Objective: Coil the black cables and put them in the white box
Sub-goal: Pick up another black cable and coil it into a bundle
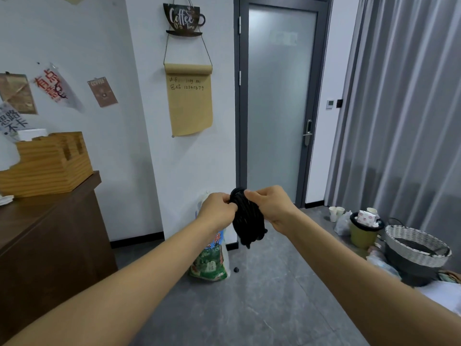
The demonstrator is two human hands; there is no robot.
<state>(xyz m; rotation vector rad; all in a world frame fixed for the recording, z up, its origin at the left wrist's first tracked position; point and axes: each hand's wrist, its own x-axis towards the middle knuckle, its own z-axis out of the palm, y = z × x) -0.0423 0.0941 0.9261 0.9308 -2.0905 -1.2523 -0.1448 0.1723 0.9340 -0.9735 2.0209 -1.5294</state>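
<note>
A bundle of coiled black cable [248,221] hangs in the air in front of me, above the grey floor. My left hand [217,209] grips the top of the coil from the left. My right hand [270,205] grips it from the right, fingers closed over the upper loops. The lower loops and a plug end dangle below both hands. A small black piece [236,270] lies on the floor beneath. No white box can be made out with certainty; a white surface [446,294] shows at the right edge.
A dark wooden cabinet [50,236] with a light wooden organiser [47,166] stands at left. A printed bag [212,260] leans on the wall pillar. A woven basket [416,250], a green bin [363,233] and paper cups [335,213] sit at right by grey curtains. A frosted door [277,108] is ahead.
</note>
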